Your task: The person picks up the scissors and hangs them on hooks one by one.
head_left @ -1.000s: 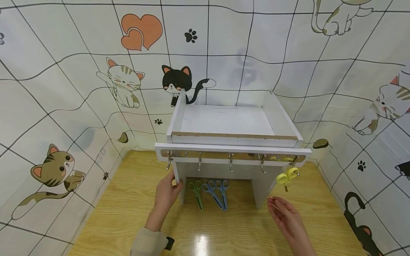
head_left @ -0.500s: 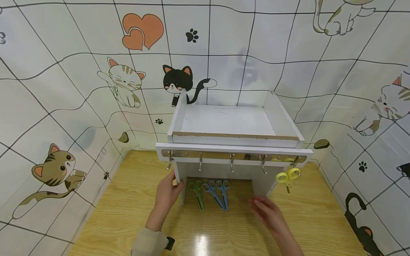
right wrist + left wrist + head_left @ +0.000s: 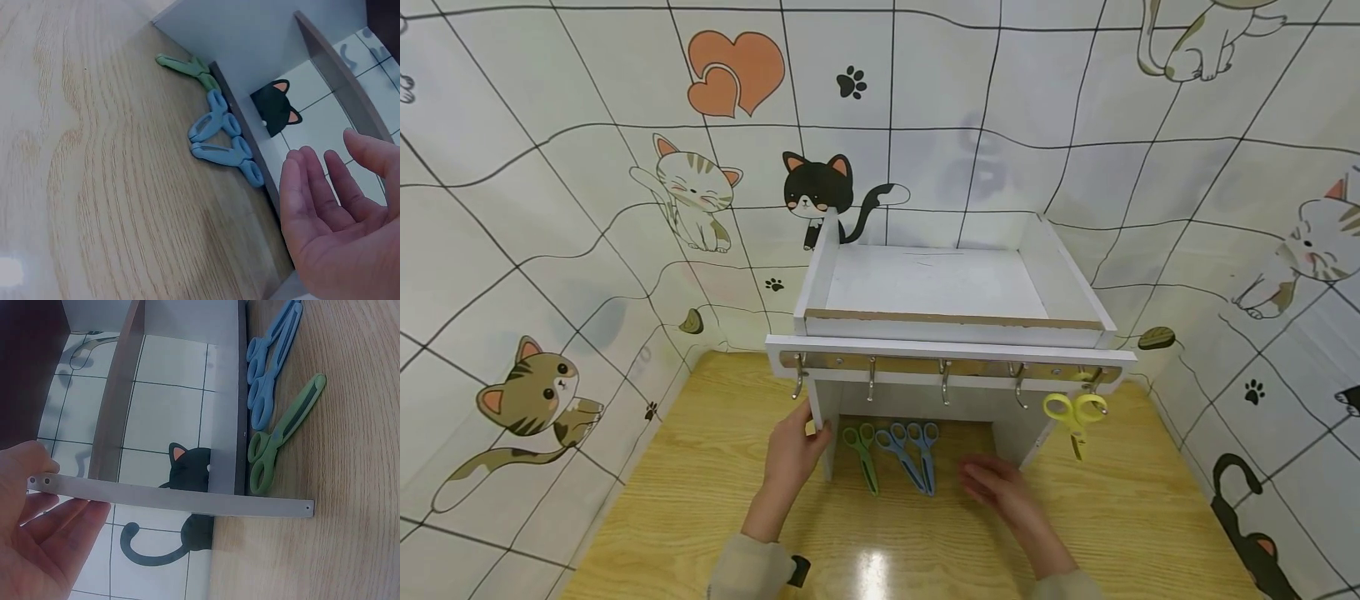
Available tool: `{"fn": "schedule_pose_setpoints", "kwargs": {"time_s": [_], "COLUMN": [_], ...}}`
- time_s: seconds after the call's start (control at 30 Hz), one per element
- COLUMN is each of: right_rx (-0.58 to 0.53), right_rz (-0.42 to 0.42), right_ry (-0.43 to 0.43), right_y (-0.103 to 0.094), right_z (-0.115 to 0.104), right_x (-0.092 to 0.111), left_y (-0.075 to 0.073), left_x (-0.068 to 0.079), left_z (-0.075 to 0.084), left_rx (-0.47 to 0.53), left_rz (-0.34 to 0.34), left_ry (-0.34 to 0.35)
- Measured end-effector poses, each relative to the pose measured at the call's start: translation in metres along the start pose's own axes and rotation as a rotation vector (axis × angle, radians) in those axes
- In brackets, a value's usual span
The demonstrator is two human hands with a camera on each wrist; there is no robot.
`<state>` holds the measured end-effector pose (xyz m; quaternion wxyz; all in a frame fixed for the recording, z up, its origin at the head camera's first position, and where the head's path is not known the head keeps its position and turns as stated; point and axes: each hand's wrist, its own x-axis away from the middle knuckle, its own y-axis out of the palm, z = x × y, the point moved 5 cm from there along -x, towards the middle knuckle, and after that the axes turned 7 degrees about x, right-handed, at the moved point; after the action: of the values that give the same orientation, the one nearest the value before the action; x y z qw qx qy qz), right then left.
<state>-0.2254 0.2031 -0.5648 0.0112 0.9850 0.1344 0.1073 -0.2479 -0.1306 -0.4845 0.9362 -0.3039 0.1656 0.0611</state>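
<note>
My left hand (image 3: 792,450) grips the left side panel (image 3: 162,499) of a white shelf (image 3: 951,348); in the left wrist view the thumb lies on one side of the panel and the fingers on the other. My right hand (image 3: 996,492) hovers near the shelf's right side panel, holding nothing, its fingers loosely bent in the right wrist view. Under the shelf lie green scissors (image 3: 866,463) and two pairs of blue scissors, one slanting (image 3: 211,122) and one beside it (image 3: 219,153). Yellow scissors (image 3: 1077,429) hang from the rightmost hook.
Several metal hooks, such as the middle hook (image 3: 945,383), line the shelf's front rail. An open tray top (image 3: 936,279) tops the shelf. It stands on a wooden table (image 3: 685,500) against cat-patterned walls (image 3: 587,75).
My right hand has moved left, from below the yellow scissors to in front of the shelf's opening. The yellow scissors have swung slightly on their hook. My left hand has stayed on the panel.
</note>
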Motion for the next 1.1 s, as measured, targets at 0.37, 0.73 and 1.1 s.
{"fn": "schedule_pose_setpoints", "kwargs": {"time_s": [0.37,0.73,1.1], "right_rx": [0.159,0.499,0.827], "right_rz": [0.072,0.083,0.231], "right_ry": [0.048,-0.118,-0.001], "right_y": [0.014,0.023,0.028], "right_z": [0.007,0.019,0.021], "right_x": [-0.021,-0.047,-0.049], "left_y": [-0.001,-0.001,0.000], "left_x": [0.000,0.000,0.000], "left_z": [0.003,0.003,0.002], "left_rx": [0.002,-0.003,0.002], "left_rz": [0.002,0.007,0.002], "left_ry": [0.013,0.015,-0.005]}}
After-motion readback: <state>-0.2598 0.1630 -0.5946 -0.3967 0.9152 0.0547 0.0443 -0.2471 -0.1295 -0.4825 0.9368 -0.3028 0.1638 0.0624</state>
